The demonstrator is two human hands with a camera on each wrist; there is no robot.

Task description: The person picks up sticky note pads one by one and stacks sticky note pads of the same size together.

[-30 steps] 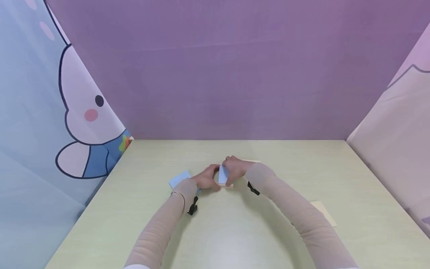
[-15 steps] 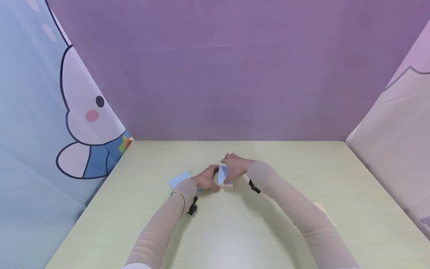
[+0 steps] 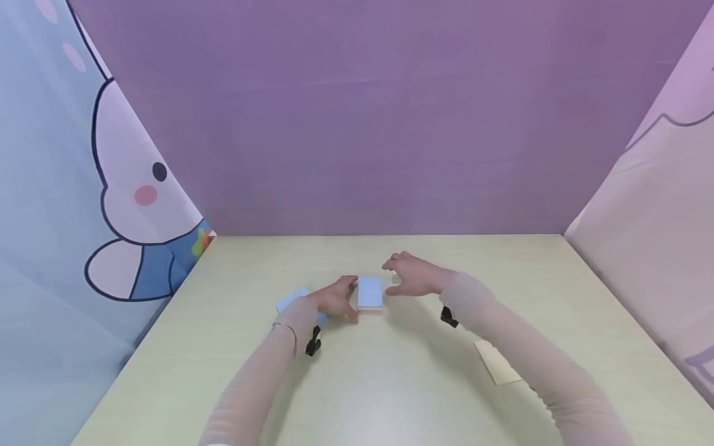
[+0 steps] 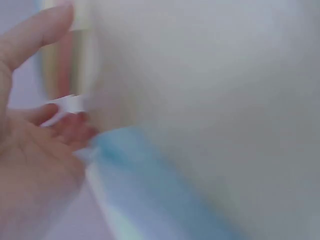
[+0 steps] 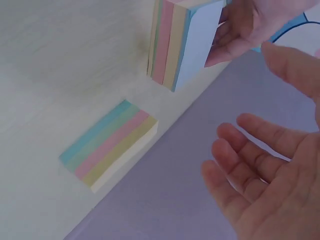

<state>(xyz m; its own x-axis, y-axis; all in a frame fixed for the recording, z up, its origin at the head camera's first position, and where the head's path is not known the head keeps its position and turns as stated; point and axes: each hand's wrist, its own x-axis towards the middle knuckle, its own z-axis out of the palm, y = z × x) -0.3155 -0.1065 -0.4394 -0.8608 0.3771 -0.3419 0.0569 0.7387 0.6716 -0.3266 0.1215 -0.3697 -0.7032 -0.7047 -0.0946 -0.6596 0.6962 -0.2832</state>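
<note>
A: What lies nearest on the pale green table (image 3: 390,396)?

B: A thin beige paper sheet (image 3: 498,362) lies flat beside the right forearm, part of it hidden under the sleeve. A small black clip hangs at each wrist. Farther in, a light blue paper sheet (image 3: 292,300) lies flat just behind the left wrist, partly covered by it.

A: And the hands?

B: The left hand (image 3: 336,298) holds the thick block of pastel sticky notes with a blue top sheet (image 3: 370,293) by its left edge, with its fingers curled against that side. The block rests on the table between the two hands. The right hand (image 3: 413,279) is just to the right of it, apart from it, palm turned inward, fingers spread and relaxed, holding nothing.

A: Does anything stand between the right hand and the block?

B: From the head view only a small pale corner shows behind the right hand. The right wrist view shows it whole: a second, flatter pad of striped pastel notes (image 5: 110,145), blue, green, pink and yellow at its edge, lying on the table near the first block and well apart from the open fingers (image 5: 250,155). That view also shows the first block (image 5: 182,42) in coloured layers, with the other hand's fingertips (image 5: 235,35) on its blue face.

A: The left wrist view?

B: It is too blurred. There is a thumb, fingertips by a white scrap and a blue smear, nothing sharper. Beyond the table stands a purple backdrop, with a cartoon rabbit cloth on the left.
</note>
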